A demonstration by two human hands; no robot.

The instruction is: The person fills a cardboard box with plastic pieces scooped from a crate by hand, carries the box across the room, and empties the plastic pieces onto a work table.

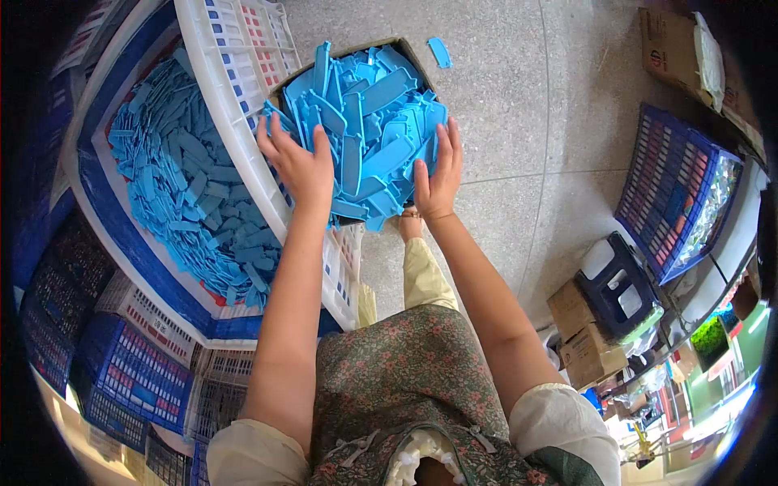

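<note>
In the head view, a box (419,58) is standing near the middle, and blue plastic pieces (385,158) are filling it and heaping above its rim. The left hand (306,170) is reaching over the left side of the box, its fingers spreading wide and its thumb standing well apart from them. The right hand (440,188) is reaching over the right side of the box, its thumb and fingers also parting. Neither hand is clearly closing on a piece; whether the palms are pressing on the heap, I cannot tell. A white crate (258,174) is standing just left of the box, and many more blue pieces (198,174) are lying in a lined container farther left of the box. A loose blue piece (440,53) is lying on the floor (502,105), beyond the far right corner of the box. A blue crate (668,182) is standing well to the right of the box. Singly, the pieces are looking light, stiff and rather slippery, with thin edges that could be snapping under a hard squeeze; pinching one across its flat middle is seeming safest. Together they are probably weighing more and sliding easily, so cupping them from both sides of the box is suiting them better
</note>
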